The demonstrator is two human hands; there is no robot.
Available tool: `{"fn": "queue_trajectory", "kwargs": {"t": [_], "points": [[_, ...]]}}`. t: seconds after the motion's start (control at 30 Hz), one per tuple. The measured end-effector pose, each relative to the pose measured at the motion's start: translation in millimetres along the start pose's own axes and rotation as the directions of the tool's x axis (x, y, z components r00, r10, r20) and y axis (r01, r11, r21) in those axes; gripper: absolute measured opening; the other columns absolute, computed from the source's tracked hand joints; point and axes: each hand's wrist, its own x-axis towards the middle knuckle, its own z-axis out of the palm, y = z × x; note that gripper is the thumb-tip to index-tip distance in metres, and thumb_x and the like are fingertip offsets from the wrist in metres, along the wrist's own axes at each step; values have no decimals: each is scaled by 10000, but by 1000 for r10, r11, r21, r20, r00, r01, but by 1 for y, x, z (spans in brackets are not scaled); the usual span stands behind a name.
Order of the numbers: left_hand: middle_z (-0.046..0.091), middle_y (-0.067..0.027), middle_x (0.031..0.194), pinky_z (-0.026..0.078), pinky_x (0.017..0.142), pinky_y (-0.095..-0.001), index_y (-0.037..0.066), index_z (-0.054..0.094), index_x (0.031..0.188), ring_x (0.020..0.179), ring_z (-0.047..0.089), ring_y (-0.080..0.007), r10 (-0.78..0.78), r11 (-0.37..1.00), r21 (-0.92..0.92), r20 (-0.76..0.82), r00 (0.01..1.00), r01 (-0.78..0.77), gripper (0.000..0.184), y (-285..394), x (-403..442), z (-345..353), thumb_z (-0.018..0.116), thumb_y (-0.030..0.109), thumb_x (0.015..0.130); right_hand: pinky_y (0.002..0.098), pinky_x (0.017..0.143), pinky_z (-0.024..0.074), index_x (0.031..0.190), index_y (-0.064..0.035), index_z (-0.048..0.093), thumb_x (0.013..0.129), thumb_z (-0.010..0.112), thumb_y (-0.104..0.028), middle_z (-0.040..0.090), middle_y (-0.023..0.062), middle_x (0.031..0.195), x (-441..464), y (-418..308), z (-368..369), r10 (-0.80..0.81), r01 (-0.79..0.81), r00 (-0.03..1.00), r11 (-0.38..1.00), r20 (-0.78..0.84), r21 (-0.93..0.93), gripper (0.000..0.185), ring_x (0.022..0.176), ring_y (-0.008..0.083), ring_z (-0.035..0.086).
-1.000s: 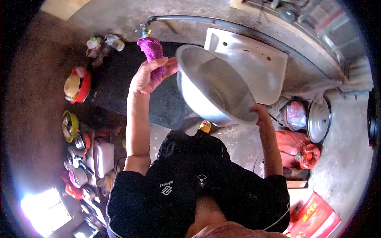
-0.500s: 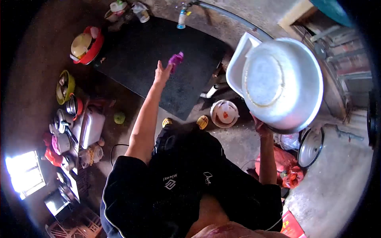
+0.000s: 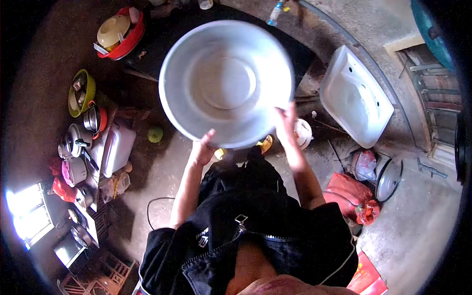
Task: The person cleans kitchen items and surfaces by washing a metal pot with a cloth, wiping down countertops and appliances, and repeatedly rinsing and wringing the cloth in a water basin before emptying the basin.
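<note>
A large silver metal basin [image 3: 223, 81] is held out in front of me, its hollow inside facing up toward the camera. My left hand [image 3: 201, 149] grips the near rim at the lower left, thumb over the edge. My right hand [image 3: 285, 120] has hold of the rim at the lower right. The basin's inside looks bare. Behind it, most of the black tabletop [image 3: 231, 17] is hidden. The purple cloth does not show now.
A white sink [image 3: 356, 103] stands at the right, a small white bucket [image 3: 304, 132] by my right wrist. A red basin [image 3: 132, 42] holding a cream bowl is at upper left. A green round fruit or vegetable [image 3: 155, 134] lies on the floor; a red bag [image 3: 344, 189] lies at lower right.
The basin has moved from the right, in front of the sink, to the middle, and turned from underside to inside view. My left hand has left the purple cloth and taken the rim.
</note>
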Motion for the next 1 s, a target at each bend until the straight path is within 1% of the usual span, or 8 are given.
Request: {"fn": "queue_trajectory", "kwargs": {"t": [0.17,0.3,0.5,0.7,0.77,0.8,0.87,1.0], "points": [[602,-89,810,489,707,-328,14,571,791,801,591,-222,30,962,-200,-596,802,-185,62,-2,-30,-189,536,34,744,361,734,494,1009,-14,520,884,540,-335,605,173,986,35,37,111,298,-361,782,933,548,8,345,900,213,588],[611,-107,793,524,692,-331,-10,555,777,763,614,-246,0,927,-255,-733,680,-275,69,-20,-107,-305,520,39,745,421,802,450,963,-45,618,830,597,-372,608,193,1020,141,143,121,-315,180,949,544,-1,-820,353,964,357,564],[604,-214,976,550,772,-413,-89,506,1033,843,627,-333,-258,754,-513,-805,534,-409,308,-94,-193,-445,417,70,785,368,725,479,836,-53,664,795,637,-344,655,143,818,156,158,110,-166,58,985,585,-49,-809,295,804,285,632],[599,-139,1081,464,878,-247,-47,520,1123,1017,566,-188,-300,761,-546,-775,556,-351,315,-128,-178,-494,372,95,883,299,609,475,872,-15,638,772,589,-79,640,99,789,155,135,62,275,-398,910,790,311,466,128,686,185,594],[602,-117,1080,468,864,-239,-33,530,1122,1005,567,-162,-212,933,-355,-664,717,-53,300,-171,-164,-582,371,108,910,357,636,489,812,6,614,766,540,-32,644,108,780,125,131,76,9,261,935,656,353,-708,95,706,226,617],[613,-123,1042,470,874,-254,-40,549,1087,981,577,-189,-522,375,-814,-581,624,-444,284,-113,-155,-510,385,123,922,361,654,493,838,1,621,774,548,-55,652,109,802,112,104,77,-84,305,946,561,313,-769,112,717,236,627],[632,-174,933,529,804,-361,-59,587,958,880,619,-273,-430,427,-797,-594,680,-426,228,-90,-132,-482,414,38,846,369,690,499,890,-9,636,791,563,-101,668,111,846,99,50,87,-279,354,924,355,263,-866,154,739,255,646],[618,-194,973,515,845,-390,-77,558,1010,910,609,-299,-359,595,-702,-668,652,-391,262,-85,-116,-475,395,17,827,354,760,493,946,-58,609,880,498,-234,648,70,859,86,8,88,118,-94,934,992,338,-88,218,765,189,631]]}}
